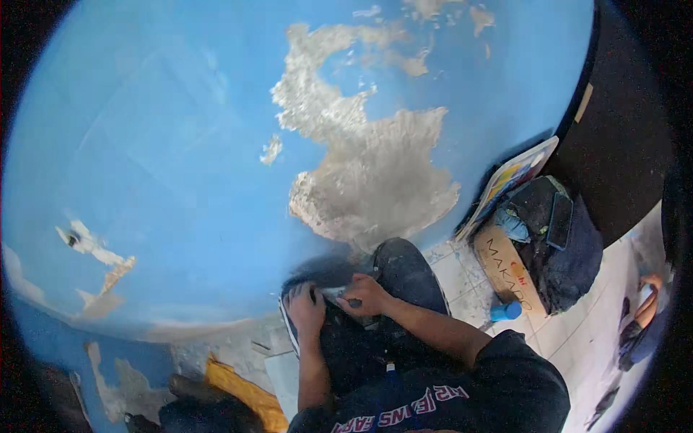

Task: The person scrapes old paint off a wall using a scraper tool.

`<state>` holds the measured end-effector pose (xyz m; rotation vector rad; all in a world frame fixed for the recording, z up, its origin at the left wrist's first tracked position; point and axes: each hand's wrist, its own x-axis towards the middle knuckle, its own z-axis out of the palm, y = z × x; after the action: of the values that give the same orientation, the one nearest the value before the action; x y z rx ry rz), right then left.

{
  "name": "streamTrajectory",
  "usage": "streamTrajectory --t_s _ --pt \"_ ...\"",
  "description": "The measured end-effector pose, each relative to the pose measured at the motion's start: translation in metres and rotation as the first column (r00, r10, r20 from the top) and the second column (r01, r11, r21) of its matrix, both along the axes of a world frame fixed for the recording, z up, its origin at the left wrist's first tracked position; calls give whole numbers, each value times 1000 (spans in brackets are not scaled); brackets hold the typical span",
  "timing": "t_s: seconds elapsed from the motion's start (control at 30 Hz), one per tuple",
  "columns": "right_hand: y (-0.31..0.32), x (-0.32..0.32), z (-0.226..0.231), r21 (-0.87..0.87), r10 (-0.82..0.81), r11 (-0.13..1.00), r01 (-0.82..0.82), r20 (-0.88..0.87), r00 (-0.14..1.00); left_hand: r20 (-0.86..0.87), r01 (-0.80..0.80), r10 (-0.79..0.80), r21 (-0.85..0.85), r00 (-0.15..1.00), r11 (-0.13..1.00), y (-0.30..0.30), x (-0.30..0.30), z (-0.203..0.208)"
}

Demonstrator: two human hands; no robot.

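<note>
The small pale thing [333, 294] is above the dark trousers [408, 270], its long axis running roughly sideways from the nearer right hand [367, 294], whose fingers appear closed on its end, toward the left hand [306, 308], whose grip I cannot tell.

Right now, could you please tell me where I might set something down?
Tiles between the right knee and the cardboard look mostly free, as do those between the blue cylinder and the other person's arm. Crowded: beside the cardboard, with a dark bundle and phone, and at lower left, around the yellow cloth.
</note>
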<state>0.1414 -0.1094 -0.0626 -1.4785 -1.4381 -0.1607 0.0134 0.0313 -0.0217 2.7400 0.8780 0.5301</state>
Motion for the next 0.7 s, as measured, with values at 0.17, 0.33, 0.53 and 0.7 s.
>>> streamTrajectory --t_s 0.17,0.33,0.53,0.7 --pt "-5 1 10 -122 74 990 -77 -29 997 142 65 -46 -131 989 989 -4 -80 3" --pt "-7 -3 9 -9 107 994 -108 -112 988 6 -374 380 -169 925 912 27 -173 -14" --pt "-1 0 -8 -40 93 994 -99 -121 988 -182 610 -667 -284 723 739 -62 -125 66" --pt "-6 5 6 -75 115 988 -134 -211 971 -154 154 -177 -152 972 976 32 -140 17"
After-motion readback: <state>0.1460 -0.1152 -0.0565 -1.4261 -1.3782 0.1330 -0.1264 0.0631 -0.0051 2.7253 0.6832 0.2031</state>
